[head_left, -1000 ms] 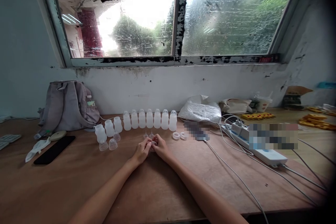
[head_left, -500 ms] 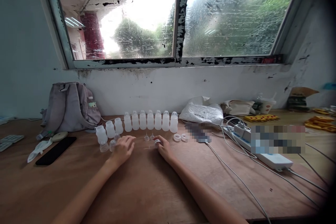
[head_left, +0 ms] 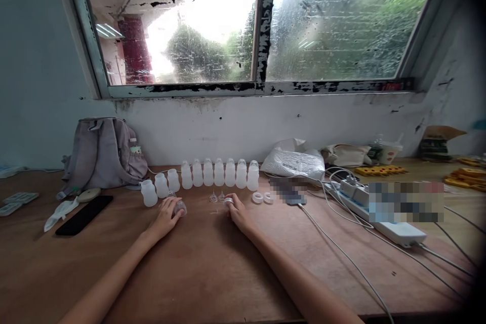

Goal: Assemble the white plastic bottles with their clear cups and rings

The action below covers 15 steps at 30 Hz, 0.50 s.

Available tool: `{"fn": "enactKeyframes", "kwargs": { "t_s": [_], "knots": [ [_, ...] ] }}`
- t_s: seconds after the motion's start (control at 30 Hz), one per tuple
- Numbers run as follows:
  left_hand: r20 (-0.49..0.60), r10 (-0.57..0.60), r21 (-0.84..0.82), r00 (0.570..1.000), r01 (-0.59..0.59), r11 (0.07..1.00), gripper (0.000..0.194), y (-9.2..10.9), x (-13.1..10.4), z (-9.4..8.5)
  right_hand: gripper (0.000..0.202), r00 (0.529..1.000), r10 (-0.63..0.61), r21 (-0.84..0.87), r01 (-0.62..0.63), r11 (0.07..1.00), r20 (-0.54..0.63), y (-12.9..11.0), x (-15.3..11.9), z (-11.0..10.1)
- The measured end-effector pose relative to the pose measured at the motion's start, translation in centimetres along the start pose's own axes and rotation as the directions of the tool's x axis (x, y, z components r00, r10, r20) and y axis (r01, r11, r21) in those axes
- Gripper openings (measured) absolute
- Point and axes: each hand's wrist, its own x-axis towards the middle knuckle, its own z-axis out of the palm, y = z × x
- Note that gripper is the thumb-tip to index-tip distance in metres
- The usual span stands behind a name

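Note:
My left hand [head_left: 165,216] is closed around a clear domed bottle cap [head_left: 180,207] just above the tabletop, in front of the bottles. Part of another clear piece shows behind its fingers. My right hand [head_left: 237,212] pinches a white bottle collar ring [head_left: 228,201]. Two clear bottle nipples [head_left: 213,197] stand between my hands, the nearer one close to my right fingertips. At the left are three uncapped frosted baby bottles [head_left: 149,193]. A row of several capped baby bottles [head_left: 219,173] curves behind. Right of my right hand lie two white collar rings [head_left: 257,198].
A grey backpack [head_left: 104,154] and black phone-like slab [head_left: 84,215] are at the left. A silvery padded bag [head_left: 294,163] rests against the wall. Toward the right, a white power strip [head_left: 404,234] trails cables [head_left: 341,253] across the brown table [head_left: 197,283].
My left hand has moved left and closed on a clear cap. The caps that stood before the left bottles no longer show there. My right hand keeps the ring in nearly the same spot.

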Motion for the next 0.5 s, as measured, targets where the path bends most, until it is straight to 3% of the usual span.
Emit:
{"fn": "enactKeyframes", "kwargs": {
  "t_s": [0.13, 0.3, 0.4, 0.5],
  "knots": [
    [0.025, 0.057, -0.008, 0.998, -0.057, 0.998, 0.037, 2.3, 2.2, 1.7, 0.019, 1.0, -0.006, -0.014, 0.006, 1.0, -0.007, 0.0, -0.1, 0.0],
    [0.008, -0.045, 0.098, 0.999, 0.044, 0.994, 0.039, 3.6, 4.8, 3.6, 0.031, 0.998, -0.058, -0.069, 0.056, 0.996, -0.028, 0.1, -0.2, -0.2],
    [-0.04, -0.077, 0.145, 0.996, 0.082, 0.986, 0.04, 3.2, 6.1, 3.1, 0.033, 0.997, -0.076, -0.057, 0.075, 0.996, -0.019, 0.1, -0.2, -0.3],
    [-0.175, -0.095, 0.236, 0.98, 0.135, 0.962, 0.04, 1.9, 7.5, 1.1, 0.031, 0.997, -0.082, -0.03, 0.082, 0.996, -0.003, 0.1, -0.3, -0.4]
  ]
}}
